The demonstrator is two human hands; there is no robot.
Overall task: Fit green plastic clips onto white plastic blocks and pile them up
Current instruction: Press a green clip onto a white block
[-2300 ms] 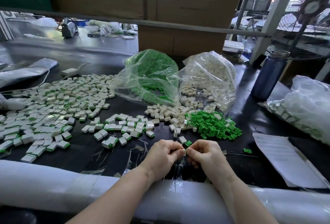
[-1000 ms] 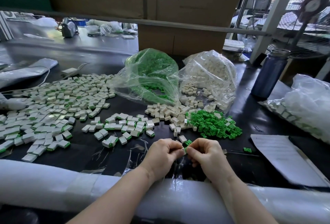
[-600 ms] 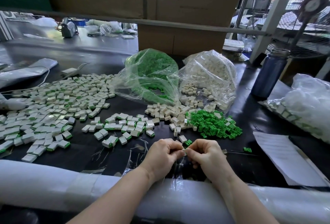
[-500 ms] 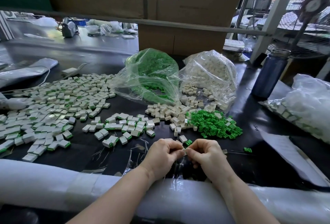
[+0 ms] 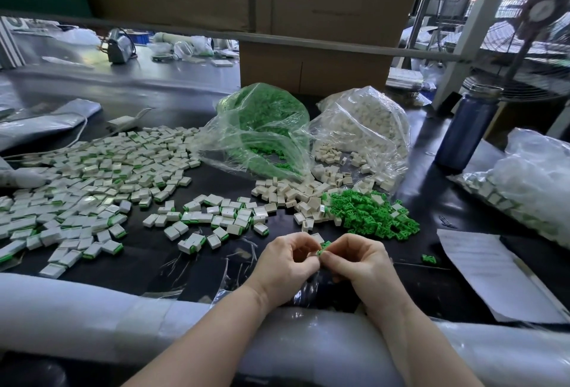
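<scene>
My left hand [image 5: 288, 263] and my right hand [image 5: 359, 261] meet fingertip to fingertip near the table's front edge. Between them they pinch a small piece with a green clip [image 5: 320, 251] showing; any white block in it is hidden by my fingers. Just beyond lie a heap of loose green clips [image 5: 370, 215] and a spill of bare white blocks [image 5: 293, 190]. A wide spread of finished blocks with green edges [image 5: 92, 183] covers the left of the table. Behind stand a clear bag of green clips [image 5: 262, 127] and a clear bag of white blocks [image 5: 367, 127].
A dark blue bottle [image 5: 467, 130] stands at the right. A sheet of paper [image 5: 493, 272] lies at the front right, a stray green clip [image 5: 429, 259] beside it. A plastic bag of parts [image 5: 530, 183] fills the far right. Cardboard boxes [image 5: 308, 31] rise behind. White foam padding [image 5: 92, 318] lines the front edge.
My hands stay in the same spot with only small finger movements. A green clip now shows between the fingertips. The paper sheet at the right lifted briefly and lies flat again.
</scene>
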